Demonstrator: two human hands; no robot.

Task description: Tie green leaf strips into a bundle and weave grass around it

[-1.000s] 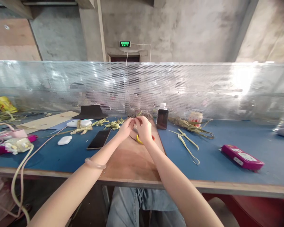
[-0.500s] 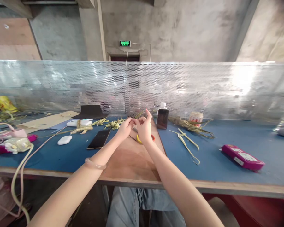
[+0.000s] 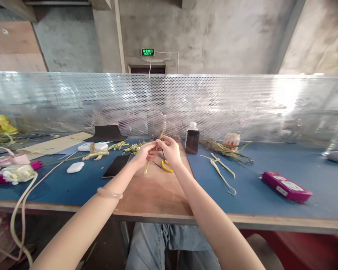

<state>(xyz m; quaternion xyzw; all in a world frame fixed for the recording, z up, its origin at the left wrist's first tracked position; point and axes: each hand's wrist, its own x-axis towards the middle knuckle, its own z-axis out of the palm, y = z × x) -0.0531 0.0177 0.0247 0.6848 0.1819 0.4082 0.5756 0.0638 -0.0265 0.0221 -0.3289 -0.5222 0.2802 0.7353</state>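
Observation:
My left hand [image 3: 147,153] and my right hand [image 3: 171,150] meet above the wooden board [image 3: 154,197]. Their fingers are closed together around a pale green dried plant strip [image 3: 146,168], whose one end hangs below my left hand while another bit sticks up above the fingertips. Most of it is hidden by the fingers. Under my right hand lies a pair of scissors with a yellow handle [image 3: 166,167], partly covered. A small pile of plant pieces [image 3: 133,148] sits left of the hands.
A dark bottle [image 3: 192,139] stands right of the board, near a dried stalk bundle [image 3: 228,150] and loose strips [image 3: 221,174]. Farther right lies a purple packet [image 3: 285,186]. On the left are a phone [image 3: 116,166], a white case [image 3: 75,167] and cables [image 3: 21,210].
The plant strip now shows below and above the fingers. My right index finger, raised before, has folded down to the strip. My left fingers are more curled.

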